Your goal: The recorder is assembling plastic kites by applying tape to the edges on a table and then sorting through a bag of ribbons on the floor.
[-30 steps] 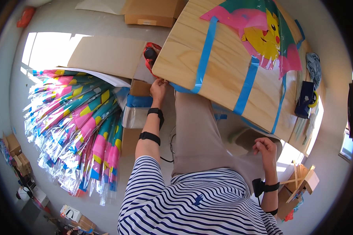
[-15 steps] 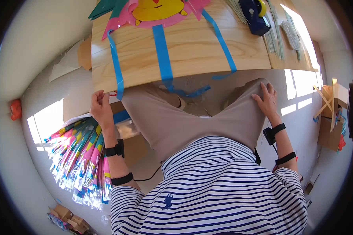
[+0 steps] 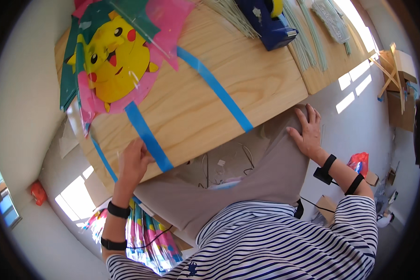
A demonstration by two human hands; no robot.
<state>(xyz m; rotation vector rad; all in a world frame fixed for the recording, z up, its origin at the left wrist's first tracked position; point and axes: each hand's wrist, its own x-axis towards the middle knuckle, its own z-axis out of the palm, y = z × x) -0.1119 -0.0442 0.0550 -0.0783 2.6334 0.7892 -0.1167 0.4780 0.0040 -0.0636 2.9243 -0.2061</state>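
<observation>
A kite-like sheet of thin plastic point(image 3: 163, 23), pink and green with a yellow cartoon figure point(image 3: 119, 60), lies on the wooden table point(image 3: 210, 126) at the upper left. Blue tail strips run from it to the table's front edge: a left strip point(image 3: 102, 158), a middle strip point(image 3: 147, 135) and a right strip point(image 3: 214, 86). My left hand point(image 3: 134, 163) is over the front edge, between the left and middle strips, its fingers curled together; whether anything is inside is hidden. My right hand point(image 3: 308, 133) rests on my right knee, fingers spread, holding nothing.
A dark blue tape dispenser point(image 3: 266, 28) stands at the back right beside bundles of thin pale rods point(image 3: 303, 46) and a clear bag point(image 3: 330, 21). Packed colourful plastic pieces point(image 3: 149, 233) lie below left of the table. Cardboard boxes point(image 3: 401, 107) stand far right.
My view has turned, so the table and sheet appear tilted and more of the figure shows. My left hand has moved right, to near the middle strip. My right hand stays on the knee.
</observation>
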